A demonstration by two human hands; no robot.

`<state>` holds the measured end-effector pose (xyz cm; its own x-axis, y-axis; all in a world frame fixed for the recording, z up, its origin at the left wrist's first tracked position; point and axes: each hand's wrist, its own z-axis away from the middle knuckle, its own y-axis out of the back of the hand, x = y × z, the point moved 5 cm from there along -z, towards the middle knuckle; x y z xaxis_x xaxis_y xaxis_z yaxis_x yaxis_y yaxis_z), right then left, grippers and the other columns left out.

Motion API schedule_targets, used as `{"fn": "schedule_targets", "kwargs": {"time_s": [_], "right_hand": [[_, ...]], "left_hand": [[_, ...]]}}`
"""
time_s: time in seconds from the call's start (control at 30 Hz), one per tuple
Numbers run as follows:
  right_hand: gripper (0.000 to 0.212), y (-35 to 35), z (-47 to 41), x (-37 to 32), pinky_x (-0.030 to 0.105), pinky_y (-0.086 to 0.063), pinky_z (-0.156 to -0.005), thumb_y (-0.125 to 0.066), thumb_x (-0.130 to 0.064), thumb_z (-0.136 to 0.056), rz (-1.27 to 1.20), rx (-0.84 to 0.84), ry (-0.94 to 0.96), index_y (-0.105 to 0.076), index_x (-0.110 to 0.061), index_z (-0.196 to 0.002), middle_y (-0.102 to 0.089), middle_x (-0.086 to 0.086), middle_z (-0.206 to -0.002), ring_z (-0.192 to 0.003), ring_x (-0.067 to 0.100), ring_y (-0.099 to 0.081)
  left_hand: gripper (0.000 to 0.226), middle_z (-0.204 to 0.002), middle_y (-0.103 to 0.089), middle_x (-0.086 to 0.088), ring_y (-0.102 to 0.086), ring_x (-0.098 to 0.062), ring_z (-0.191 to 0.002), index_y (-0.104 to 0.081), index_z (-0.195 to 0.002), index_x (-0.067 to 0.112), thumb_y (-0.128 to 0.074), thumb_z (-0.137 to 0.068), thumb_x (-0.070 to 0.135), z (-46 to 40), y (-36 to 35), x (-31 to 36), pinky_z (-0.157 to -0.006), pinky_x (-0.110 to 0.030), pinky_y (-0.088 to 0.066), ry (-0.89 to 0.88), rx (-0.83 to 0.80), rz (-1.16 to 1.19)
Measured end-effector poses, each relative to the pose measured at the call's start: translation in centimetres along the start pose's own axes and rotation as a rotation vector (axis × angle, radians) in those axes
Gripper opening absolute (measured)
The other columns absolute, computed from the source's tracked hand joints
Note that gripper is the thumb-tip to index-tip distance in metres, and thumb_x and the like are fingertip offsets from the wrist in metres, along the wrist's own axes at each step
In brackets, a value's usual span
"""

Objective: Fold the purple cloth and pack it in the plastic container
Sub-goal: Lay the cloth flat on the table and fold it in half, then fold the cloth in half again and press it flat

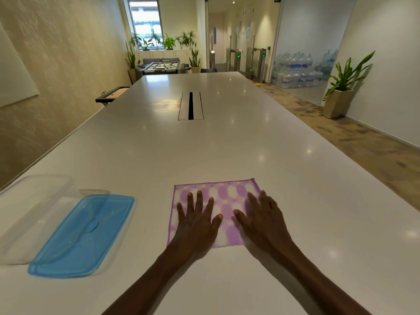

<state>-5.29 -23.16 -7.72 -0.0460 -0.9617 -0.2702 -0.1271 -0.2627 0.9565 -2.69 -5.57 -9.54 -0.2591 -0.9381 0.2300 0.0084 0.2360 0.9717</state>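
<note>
- Right, we're looking down at the purple cloth (227, 201), spread flat on the white table (227, 144) close to the near edge, purple blotches on a pale ground with a purple hem.
- Our left hand (195, 226) lies palm-down on the cloth's left half, fingers straight and fanned apart, gripping nothing.
- Our right hand (263, 217) lies flat on the right half, fingers straight and close together, reaching toward the far right corner; thumb out to the left, nothing pinched.
- Both thumbs point inward, tips near each other but apart.
- Well to the left sits the clear plastic container (29, 212), lid off.
- Its blue lid (84, 233) lies on the table just beside it, overlapping the container's near right edge as we see it.
- Container and lid sit well apart from the cloth.
</note>
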Motion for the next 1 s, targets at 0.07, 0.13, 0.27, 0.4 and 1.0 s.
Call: {"fn": "schedule_targets", "kwargs": {"time_s": [0.07, 0.13, 0.27, 0.4, 1.0], "right_hand": [[0.081, 1.4, 1.0, 1.1, 0.044, -0.042, -0.098, -0.042, -0.063, -0.089, -0.030, 0.050, -0.109, -0.021, -0.013, -0.150, -0.043, 0.018, -0.141, -0.126, 0.036, -0.041], [0.085, 2.0, 1.7, 2.0, 0.041, -0.045, -0.091, -0.050, -0.059, -0.087, 0.000, 0.005, -0.179, -0.018, -0.011, -0.149, -0.048, 0.016, -0.131, -0.119, 0.034, -0.046], [0.077, 2.2, 2.2, 2.9, 0.033, -0.047, -0.078, -0.060, -0.055, -0.084, -0.052, -0.087, -0.255, -0.030, -0.006, -0.135, -0.057, 0.014, -0.120, -0.104, 0.032, -0.060], [0.043, 2.6, 2.3, 3.8, 0.024, -0.037, -0.054, -0.071, -0.043, -0.081, -0.211, -0.097, -0.262, -0.042, -0.013, -0.093, -0.062, 0.005, -0.090, -0.073, 0.021, -0.057], [0.019, 7.9, 2.4, -4.4, 0.015, -0.049, -0.065, -0.070, 0.004, -0.079, -0.600, 0.409, 0.124, -0.066, -0.008, -0.094, -0.055, 0.004, -0.098, -0.077, 0.012, -0.061]], "left_hand": [[0.062, -0.163, 0.009, -0.005, 0.016, -0.029, -0.149, -0.005, -0.153, 0.029, -0.015, -0.098, 0.055, 0.0, 0.4, 1.1, -0.119, -0.055, 0.010, -0.027, 0.020, 0.005], [0.062, -0.163, 0.007, -0.006, 0.015, -0.029, -0.149, -0.006, -0.153, 0.027, -0.016, -0.099, 0.054, -0.1, 0.6, 2.4, -0.119, -0.054, 0.010, -0.079, 0.044, -0.001], [0.062, -0.163, 0.006, -0.004, 0.013, -0.028, -0.149, -0.007, -0.154, 0.027, -0.017, -0.098, 0.054, -0.4, -0.2, 4.6, -0.120, -0.053, 0.008, -0.136, 0.040, 0.020], [0.064, -0.163, 0.006, -0.005, 0.012, -0.029, -0.149, -0.006, -0.153, 0.028, -0.014, -0.097, 0.058, -0.4, -1.5, 5.2, -0.119, -0.053, 0.007, -0.115, 0.007, 0.000], [0.038, -0.094, -0.077, -0.005, -0.072, -0.025, -0.090, -0.075, -0.093, 0.019, -0.049, -0.089, 0.047, -2.2, 1.6, 5.2, -0.077, -0.035, -0.054, 0.365, -0.055, 1.300]]}}
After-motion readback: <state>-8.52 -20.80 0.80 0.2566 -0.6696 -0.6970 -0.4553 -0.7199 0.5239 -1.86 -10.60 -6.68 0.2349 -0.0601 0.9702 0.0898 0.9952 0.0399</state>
